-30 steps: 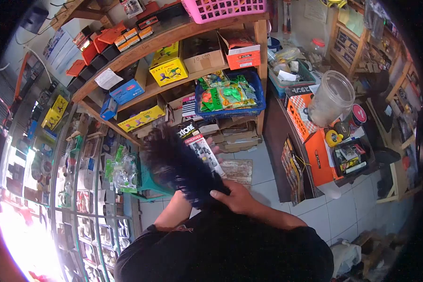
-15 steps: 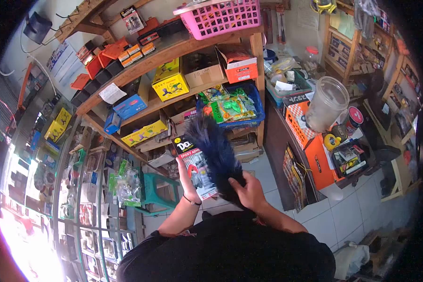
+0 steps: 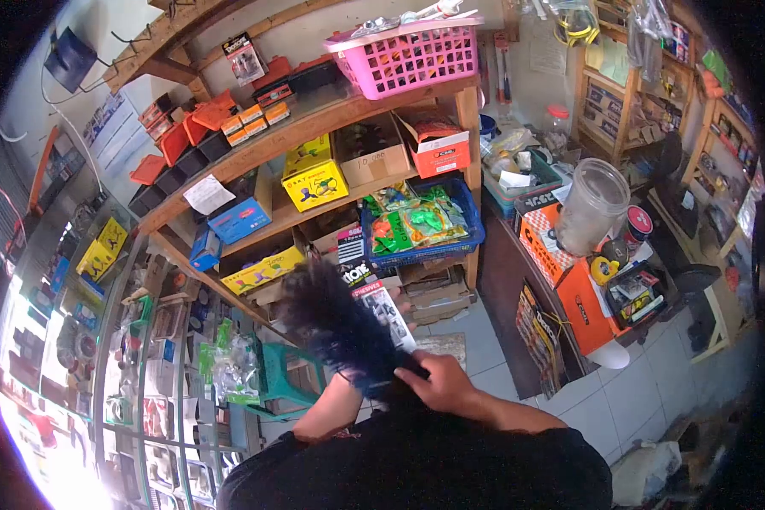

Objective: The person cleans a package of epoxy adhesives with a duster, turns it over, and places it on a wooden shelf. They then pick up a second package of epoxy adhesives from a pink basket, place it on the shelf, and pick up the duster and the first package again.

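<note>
My right hand (image 3: 442, 384) is wrapped round the lower end of a dark feather duster (image 3: 336, 327), whose bluish-black plumes point up and to the left. Behind the plumes, my left hand (image 3: 402, 308) supports a carded epoxy adhesive pack (image 3: 386, 316) with a black top and red lettering band. Its fingertips show past the pack's right edge, while the duster hides the palm and thumb. The feathers lie across the left side of the pack.
Ahead stands a wooden shelf with yellow boxes (image 3: 314, 187), a blue basket (image 3: 425, 248) of bagged goods and a pink basket (image 3: 404, 64). A green stool (image 3: 289, 382) stands at left. On the right counter are a clear jar (image 3: 593, 208) and an orange box (image 3: 580, 306).
The duster has swung left across the pack, its feathers now covering most of my left hand. The pack has shifted right and tilted, and the camera view has moved slightly.
</note>
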`<state>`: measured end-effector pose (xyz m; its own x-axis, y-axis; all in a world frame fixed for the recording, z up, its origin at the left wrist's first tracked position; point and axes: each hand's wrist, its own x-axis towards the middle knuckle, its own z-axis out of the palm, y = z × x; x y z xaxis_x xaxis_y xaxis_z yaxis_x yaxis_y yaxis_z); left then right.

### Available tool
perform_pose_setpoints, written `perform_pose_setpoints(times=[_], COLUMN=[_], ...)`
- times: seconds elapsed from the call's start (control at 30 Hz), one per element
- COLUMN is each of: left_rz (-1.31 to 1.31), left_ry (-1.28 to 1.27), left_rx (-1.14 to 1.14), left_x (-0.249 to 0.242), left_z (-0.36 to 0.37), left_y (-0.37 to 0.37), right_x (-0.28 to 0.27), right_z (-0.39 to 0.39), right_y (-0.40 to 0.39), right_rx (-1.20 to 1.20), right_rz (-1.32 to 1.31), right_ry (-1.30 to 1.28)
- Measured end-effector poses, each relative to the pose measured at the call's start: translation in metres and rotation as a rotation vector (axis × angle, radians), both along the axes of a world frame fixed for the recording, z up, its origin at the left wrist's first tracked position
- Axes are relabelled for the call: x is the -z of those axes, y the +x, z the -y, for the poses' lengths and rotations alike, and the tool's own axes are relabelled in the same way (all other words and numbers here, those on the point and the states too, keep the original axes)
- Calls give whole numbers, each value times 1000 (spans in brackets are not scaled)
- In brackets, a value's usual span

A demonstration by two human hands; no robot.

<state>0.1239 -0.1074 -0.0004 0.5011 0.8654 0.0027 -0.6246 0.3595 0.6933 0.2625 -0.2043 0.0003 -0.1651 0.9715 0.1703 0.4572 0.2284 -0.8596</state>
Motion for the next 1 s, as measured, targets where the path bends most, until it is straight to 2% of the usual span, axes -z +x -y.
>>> perform_pose_setpoints(times=[0.07, 0.1, 0.2, 0.23, 0.3, 0.33, 0.37, 0.4, 0.43, 0.47, 0.5, 0.53, 0.57, 0.6, 0.63, 0.67, 0.7, 0.73, 0.77, 0.8, 0.83, 0.87, 0.9, 0.93, 1.0], left_rz=[399, 336, 433, 400, 318, 309, 299, 329, 292, 527, 482, 441, 436, 277, 365, 460, 557, 720, 797, 866, 551, 515, 390, 435, 528], left_ry=[32, -86, -129, -129, -112, -124, -135, -178, -148, -85, -118, -154, -22, -51, -39, -135, -214, -102, -73, -43, -244, -88, -54, -123, -256], left_rx=[229, 51, 40, 79, 166, 142, 118, 25, 22, 197, 148, 102, 224, 154, 292, 183, 70, 229, 269, 320, 81, 129, 187, 162, 107], left_x=[-15, -21, 7, 1, 4, 1, -4, -11, -15, -3, 1, -9, -9, 3, 13, 3, -7, 18, 25, 31, -14, -1, 8, 3, -7], left_z=[0, -3, -30, -34, -49, -57, -64, -72, -77, -93, -102, -105, -104, -120, -132, -131, -130, -146, -152, -158, -144, -149, -156, -155, -152], left_y=[-7, -11, -39, -43, -58, -66, -73, -81, -91, -104, -109, -110, -115, -124, -134, -139, -143, -158, -161, -161, -161, -161, -167, -169, -174], right_x=[2, -4, 17, 8, -1, -3, -5, -2, -2, -3, -6, -5, -7, -11, -13, -11, -6, -4, -9, 3, 3, 2, 4, 3, -6], right_z=[-15, -19, -27, -26, -33, -39, -49, -58, -69, -78, -78, -82, -83, -85, -91, -99, -109, -118, -120, -115, -110, -106, -105, -106, -120], right_y=[-3, -4, -31, -41, -61, -70, -76, -84, -90, -96, -109, -124, -135, -144, -147, -150, -153, -154, -164, -169, -178, -187, -193, -195, -193], right_rx=[164, 241, 245, 224, 215, 188, 264, 264, 318, 372, 344, 286, 254, 211, 173, 159, 252, 350, 384, 380, 330, 285, 252, 273, 477], right_rz=[-119, -268, -219, -209, -190, -162, -154, -146, -310, -471, -348, -332, -206, -76, -66, -38, -294, -543, -604, -500, -403, -317, -285, -288, -498], right_ry=[54, 91, 74, -84, -58, -29, -104, -109, -102, -91, -89, -107, 24, 151, 66, 51, -58, -167, -157, -235, -230, -227, -194, -204, -240])
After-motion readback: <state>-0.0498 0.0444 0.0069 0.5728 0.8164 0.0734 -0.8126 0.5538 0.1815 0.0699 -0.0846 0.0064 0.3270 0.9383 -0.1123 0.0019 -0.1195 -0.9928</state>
